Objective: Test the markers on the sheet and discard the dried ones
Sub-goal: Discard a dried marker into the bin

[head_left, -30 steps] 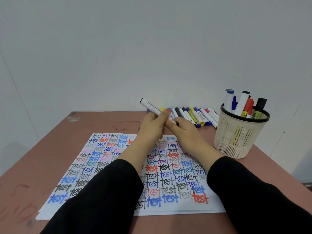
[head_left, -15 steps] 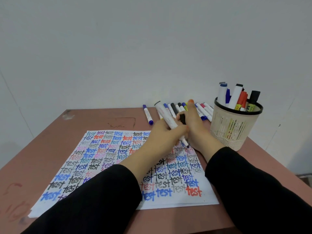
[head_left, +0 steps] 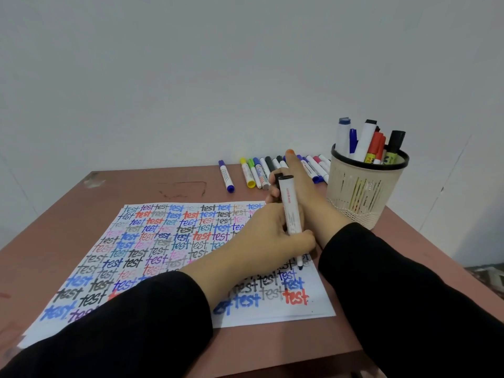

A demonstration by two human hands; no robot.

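My left hand (head_left: 268, 238) grips a white marker (head_left: 291, 205) nearly upright, with its dark tip touching the right side of the sheet (head_left: 163, 241). The sheet is white and covered with the word "test" in several colours. Just behind, my right hand (head_left: 309, 195) holds the marker's black cap (head_left: 277, 176) in curled fingers, one finger pointing away from me. My forearms hide part of the sheet.
A row of capped markers (head_left: 256, 173) lies along the far edge of the brown table (head_left: 68, 214), with one blue marker (head_left: 226, 175) apart on the left. A beige mesh basket (head_left: 362, 192) holding several markers stands at the right, close to my right wrist.
The cap came off the marker into my right hand. My left hand swung the marker from pointing up-left to nearly upright and brought its tip down onto the sheet's right side.
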